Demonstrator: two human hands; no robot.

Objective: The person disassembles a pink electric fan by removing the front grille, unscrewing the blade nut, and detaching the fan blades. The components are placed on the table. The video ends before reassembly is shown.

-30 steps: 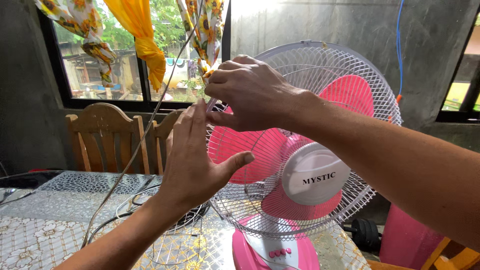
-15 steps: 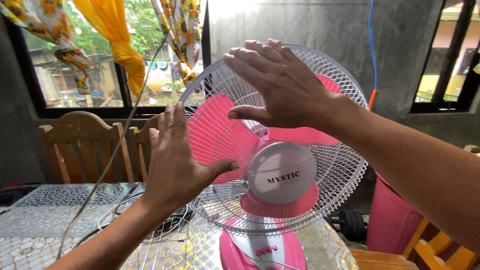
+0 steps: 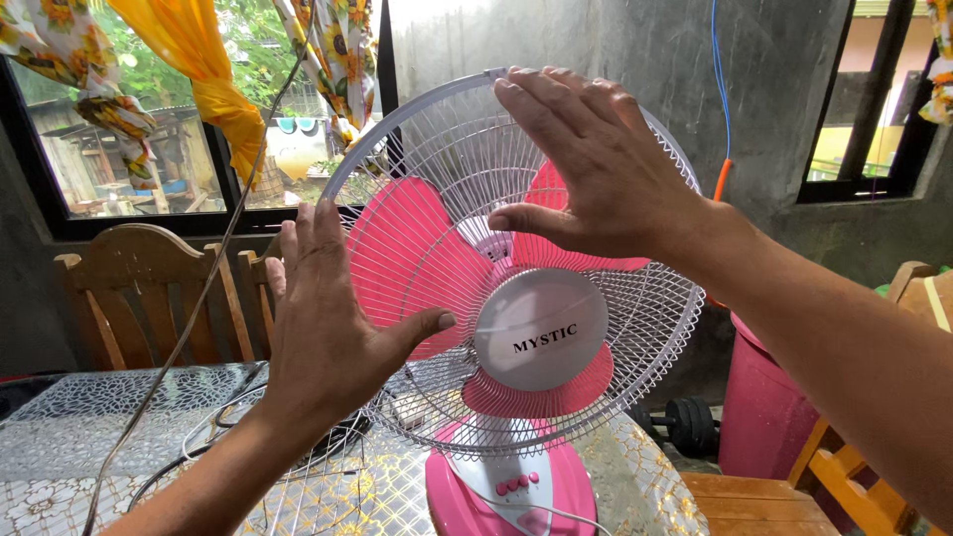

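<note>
A pink desk fan (image 3: 516, 328) with a white wire grille (image 3: 645, 328) is framed by two spread hands on a desk (image 3: 60, 417) covered with a lace-patterned cloth. The right hand (image 3: 596, 169), which a second ago was pinched shut on something small at the grille's upper left edge, is now seen flat and fully open, fingers extended over the top of the grille near its rim, with nothing gripped. The left hand (image 3: 323, 318) is held open as before, palm turned to the grille's left side and thumb (image 3: 422, 328) stretched toward the white hub cap (image 3: 541, 342); whether it touches the wire cannot be told. The fan has been brought more squarely into view than in the earlier pictures, its pink base (image 3: 511, 491) standing on the desk at the near edge. Wooden chairs (image 3: 149, 298) are seen behind the desk under a window hung with yellow and flowered curtains (image 3: 208, 79), a loose wire guard (image 3: 328, 467) lies on the cloth, and a pink bin (image 3: 759, 407) stands at right.
</note>
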